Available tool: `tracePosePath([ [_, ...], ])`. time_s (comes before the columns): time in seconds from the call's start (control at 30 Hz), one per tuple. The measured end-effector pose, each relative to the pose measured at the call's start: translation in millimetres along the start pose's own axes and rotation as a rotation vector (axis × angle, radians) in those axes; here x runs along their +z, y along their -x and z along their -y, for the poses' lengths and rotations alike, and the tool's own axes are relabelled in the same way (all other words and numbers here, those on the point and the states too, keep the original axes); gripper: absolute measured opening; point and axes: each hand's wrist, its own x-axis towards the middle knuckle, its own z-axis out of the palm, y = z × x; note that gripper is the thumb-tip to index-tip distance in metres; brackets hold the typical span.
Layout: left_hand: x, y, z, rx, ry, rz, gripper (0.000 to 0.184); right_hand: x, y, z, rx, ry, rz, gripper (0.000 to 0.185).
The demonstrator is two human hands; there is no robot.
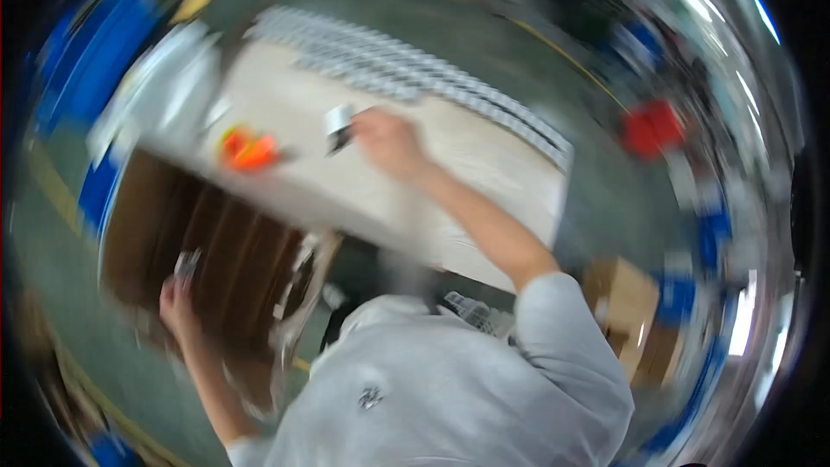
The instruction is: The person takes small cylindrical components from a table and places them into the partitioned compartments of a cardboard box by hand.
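My right hand [386, 143] is above the pale tabletop [467, 156], its fingers closed on a small white part [339, 121] with a dark lower end. Over the open cardboard box [130, 207] at the left, my left hand [179, 304] pinches a small clear part [186, 265]. Brown dividers or rows show inside the box; motion blurs their detail. An orange object [248, 150] with a yellow-green edge lies on the table's left part. Long rows of small white parts [415, 73] line the table's far edge.
White plastic bags [164, 91] and blue bins [95, 47] stand at the upper left. A red object [653, 129] is on the floor at the right. Cardboard boxes [624, 298] stand right of my body. A white gridded item [474, 311] shows below the table edge.
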Motion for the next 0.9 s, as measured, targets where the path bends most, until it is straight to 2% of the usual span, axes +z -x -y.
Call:
tracePosePath([
  [0.03,-7,6,6,-0.058,-0.042,-0.069,0.012,8,-5,14,0.053,-0.184,-0.019,0.011],
  [0.07,-25,7,10,-0.073,-0.199,-0.089,0.011,16,-14,38,-0.115,-0.157,-0.058,0.009],
  [0.1,-37,8,22,0.044,-0.33,-0.135,0.016,26,-21,53,-0.177,-0.193,-0.016,0.01],
  [0.13,-49,6,30,-0.02,-0.559,-0.187,0.021,35,-26,73,-0.204,-0.31,0.041,0.01],
  [0.17,-54,0,42,0.078,-0.688,-0.204,0.022,47,-35,87,-0.231,-0.355,0.108,0.01],
  [0.27,-63,3,44,0.013,-0.893,-0.182,0.016,89,-47,115,-0.252,-0.528,0.315,0.01],
  [0.33,-69,12,49,-0.057,-0.987,-0.146,0.014,120,-42,135,-0.264,-0.585,0.435,0.01],
  [0.4,-74,22,60,-0.119,-1.036,-0.024,0.014,143,-30,146,-0.286,-0.581,0.524,0.01],
  [0.47,-82,27,85,-0.033,-1.004,0.101,0.014,165,-20,159,-0.339,-0.545,0.613,0.01],
  [0.57,-72,30,103,-0.023,-1.201,0.179,0.01,186,-5,157,-0.365,-0.521,0.693,0.009],
  [0.8,-72,18,135,-0.028,-1.341,0.33,0.011,202,10,131,-0.363,-0.477,0.72,0.01],
  [0.9,-76,17,136,-0.062,-1.321,0.352,0.013,202,10,120,-0.267,-0.434,0.747,0.01],
])
